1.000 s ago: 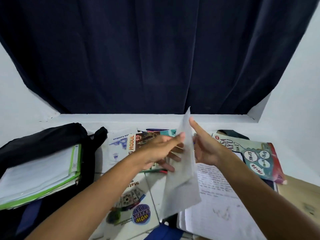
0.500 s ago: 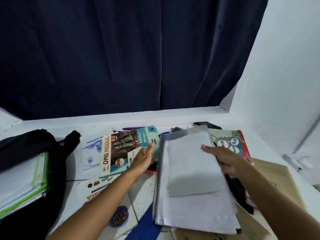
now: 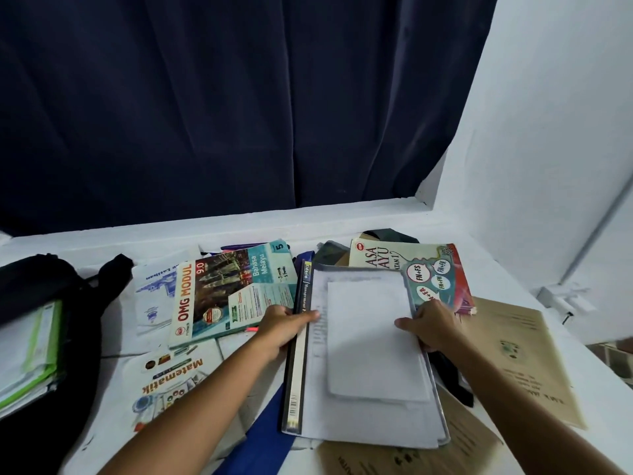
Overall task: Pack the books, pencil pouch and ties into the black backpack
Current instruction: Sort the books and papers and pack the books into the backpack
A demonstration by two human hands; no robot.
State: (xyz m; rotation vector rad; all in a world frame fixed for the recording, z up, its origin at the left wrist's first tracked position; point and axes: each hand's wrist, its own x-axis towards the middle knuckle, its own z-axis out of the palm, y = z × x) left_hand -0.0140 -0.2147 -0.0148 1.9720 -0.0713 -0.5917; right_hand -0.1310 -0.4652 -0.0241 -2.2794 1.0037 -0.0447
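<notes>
two hands bracket the grey-covered book with loose white sheets on top [image 3: 363, 351], so the papers stay squared for one lift. my left hand [image 3: 282, 329] grips the spine edge, my right hand [image 3: 431, 325] pinches the far edge. half a second ago the left lay on the omg modul workbook [image 3: 233, 289]. black backpack [image 3: 37, 337] gapes far left on the white table [image 3: 239, 228].

- The backpack [image 3: 41, 303] is black, with green-edged white books [image 3: 30, 351] showing in its mouth.
- The OMG Modul book [image 3: 233, 289] is teal with red lettering and a dark city photo.
- The Matematik book [image 3: 171, 378] is white with orange lettering.
- The top book [image 3: 370, 354] is white-paged with a dark spine.
- The curtain [image 3: 222, 97] is navy.
- The tie [image 3: 263, 437] is blue.
- The counter [image 3: 239, 224] is white.
- The folders [image 3: 520, 354] are tan.
</notes>
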